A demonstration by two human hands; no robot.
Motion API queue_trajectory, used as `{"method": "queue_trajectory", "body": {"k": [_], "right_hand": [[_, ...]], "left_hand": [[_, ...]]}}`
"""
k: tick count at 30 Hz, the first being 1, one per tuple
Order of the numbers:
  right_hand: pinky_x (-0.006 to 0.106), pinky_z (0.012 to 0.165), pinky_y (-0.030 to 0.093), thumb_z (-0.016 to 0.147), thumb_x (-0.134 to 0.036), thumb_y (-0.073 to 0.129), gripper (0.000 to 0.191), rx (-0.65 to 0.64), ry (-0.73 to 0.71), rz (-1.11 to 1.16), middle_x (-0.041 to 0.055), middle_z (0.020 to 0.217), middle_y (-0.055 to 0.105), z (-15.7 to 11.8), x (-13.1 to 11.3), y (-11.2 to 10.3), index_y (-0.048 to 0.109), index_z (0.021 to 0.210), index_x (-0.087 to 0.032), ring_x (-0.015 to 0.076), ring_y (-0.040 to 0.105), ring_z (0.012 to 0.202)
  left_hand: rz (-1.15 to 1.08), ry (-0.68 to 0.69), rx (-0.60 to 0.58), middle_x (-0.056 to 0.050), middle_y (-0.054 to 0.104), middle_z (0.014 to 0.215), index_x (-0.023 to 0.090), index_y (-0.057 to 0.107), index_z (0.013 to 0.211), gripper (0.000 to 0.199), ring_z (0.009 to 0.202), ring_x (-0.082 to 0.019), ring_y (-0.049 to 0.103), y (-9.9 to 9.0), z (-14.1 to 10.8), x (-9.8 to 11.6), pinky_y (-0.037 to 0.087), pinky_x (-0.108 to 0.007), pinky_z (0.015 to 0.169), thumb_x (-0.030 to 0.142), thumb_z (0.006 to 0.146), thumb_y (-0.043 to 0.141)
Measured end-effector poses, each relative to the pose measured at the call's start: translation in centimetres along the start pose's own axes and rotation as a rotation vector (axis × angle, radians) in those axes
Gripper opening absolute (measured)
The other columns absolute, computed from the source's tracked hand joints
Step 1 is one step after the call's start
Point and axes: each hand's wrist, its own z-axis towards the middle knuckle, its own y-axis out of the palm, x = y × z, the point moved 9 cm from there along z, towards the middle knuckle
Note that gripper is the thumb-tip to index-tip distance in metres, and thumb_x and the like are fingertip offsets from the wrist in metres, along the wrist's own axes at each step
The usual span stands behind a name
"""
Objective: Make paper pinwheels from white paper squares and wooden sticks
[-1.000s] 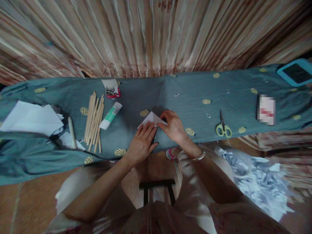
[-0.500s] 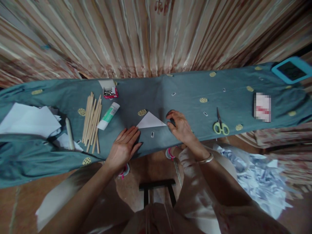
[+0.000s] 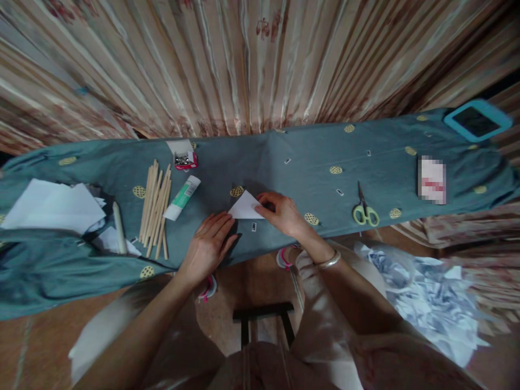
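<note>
In the head view, the only one I have, I see a folded white paper triangle (image 3: 245, 207) lying on the teal cloth (image 3: 309, 179) in front of the wearer, its peak pointing away and its long edge facing the body. That placing seems chosen so each hand can reach one of the near corners.

The left hand (image 3: 204, 246) lies low, its fingers stretched out and close together, the thumb apart, with fingertips touching the left corner; I read this as steadying the sheet against sliding. The right hand (image 3: 282, 214) covers the right corner, thumb on the paper and fingers curled. I can't tell whether they pinch the layers or merely press, since the corner is hidden.

To the left, the glue stick (image 3: 182, 198) and wooden sticks (image 3: 155, 208) lie side by side, just beyond the left hand, near the open red box (image 3: 186, 161), presumably set aside to leave working room. The white sheets (image 3: 52, 206) rest farther left. The scissors (image 3: 365, 215) lie well to the right, blades pointing away, so their handles face the wearer.
</note>
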Motion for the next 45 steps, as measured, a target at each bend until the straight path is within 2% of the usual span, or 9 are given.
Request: {"method": "queue_trajectory", "body": {"k": [3,8,16,22,26,31,38,42,45], "right_hand": [[0.028,0.070,0.047,0.088,-0.025,0.063,0.010,-0.055,0.033,0.050,0.0031,0.085,0.075,-0.1,-0.6,0.5,0.070,0.085,-0.019,0.0157,0.067,0.075],[0.030,0.083,0.051,0.086,-0.019,0.064,0.009,-0.027,-0.036,0.091,0.0046,0.103,0.075,-0.3,-1.8,0.7,0.069,0.079,-0.020,0.0168,0.069,0.090],[0.035,0.097,0.049,0.092,-0.037,0.060,0.021,-0.022,-0.091,0.135,0.0089,0.121,0.070,-0.3,-1.6,0.4,0.073,0.089,-0.022,0.0217,0.064,0.118],[0.028,0.082,0.049,0.093,-0.032,0.053,0.025,-0.126,-0.016,0.176,0.0032,0.092,0.074,0.4,-0.6,-0.2,0.073,0.085,-0.019,0.0177,0.067,0.091],[0.026,0.072,0.047,0.082,-0.017,0.054,0.022,-0.176,0.023,0.218,0.0003,0.080,0.073,0.5,0.3,-0.5,0.075,0.087,-0.017,0.0151,0.064,0.075],[0.029,0.077,0.050,0.076,-0.009,0.052,0.032,-0.141,0.025,0.252,0.0028,0.091,0.076,0.0,1.1,-0.7,0.077,0.093,-0.018,0.0163,0.067,0.079],[0.029,0.074,0.053,0.082,-0.010,0.056,0.029,-0.158,0.003,0.045,0.0023,0.083,0.074,-2.0,0.1,0.2,0.074,0.102,-0.019,0.0158,0.068,0.072],[0.037,0.092,0.053,0.083,-0.009,0.059,0.033,-0.104,-0.107,-0.112,0.0090,0.108,0.074,-2.4,-1.1,-0.5,0.073,0.111,-0.020,0.0223,0.069,0.098],[0.048,0.111,0.043,0.082,-0.009,0.062,0.032,-0.030,-0.218,-0.191,0.0127,0.143,0.058,-2.5,-1.8,-1.1,0.075,0.109,-0.021,0.0295,0.054,0.131]], "left_hand": [[-0.013,-0.041,0.053,-0.016,0.066,0.131,0.016,0.051,0.137,0.041,0.121,-0.028,0.064,-0.6,1.0,-0.6,0.052,-0.049,0.106,0.027,0.098,0.056],[-0.075,-0.076,0.086,-0.017,0.053,0.147,0.021,0.034,0.152,0.059,0.134,-0.030,0.054,-0.5,2.6,-1.1,0.050,-0.049,0.106,0.029,0.097,0.056],[-0.115,-0.052,0.100,-0.010,0.072,0.107,0.021,0.047,0.144,0.048,0.098,-0.023,0.066,-0.1,3.9,0.2,0.053,-0.038,0.088,0.012,0.097,0.046],[-0.163,0.047,0.081,-0.006,0.073,0.101,0.025,0.070,0.115,0.033,0.102,-0.022,0.064,-0.4,4.2,1.9,0.051,-0.043,0.097,0.010,0.095,0.049],[-0.146,0.009,0.056,-0.004,0.074,0.099,0.026,0.074,0.099,0.032,0.097,-0.020,0.064,-0.6,4.4,1.2,0.048,-0.049,0.105,0.009,0.094,0.048],[-0.011,-0.071,0.061,-0.003,0.074,0.100,0.024,0.072,0.095,0.027,0.098,-0.022,0.065,-1.1,4.2,-0.7,0.046,-0.050,0.108,0.009,0.091,0.050],[0.025,0.024,-0.020,-0.006,0.076,0.099,0.022,0.073,0.101,0.019,0.093,-0.022,0.065,1.1,2.9,0.7,0.048,-0.049,0.102,0.019,0.095,0.056],[-0.023,0.036,-0.019,-0.007,0.077,0.097,0.020,0.074,0.101,0.022,0.088,-0.022,0.068,1.3,2.4,0.9,0.052,-0.044,0.093,0.021,0.098,0.052],[-0.084,0.013,-0.025,-0.008,0.078,0.100,0.020,0.074,0.105,0.024,0.091,-0.022,0.069,1.2,2.1,0.6,0.052,-0.044,0.093,0.024,0.099,0.052]]}}
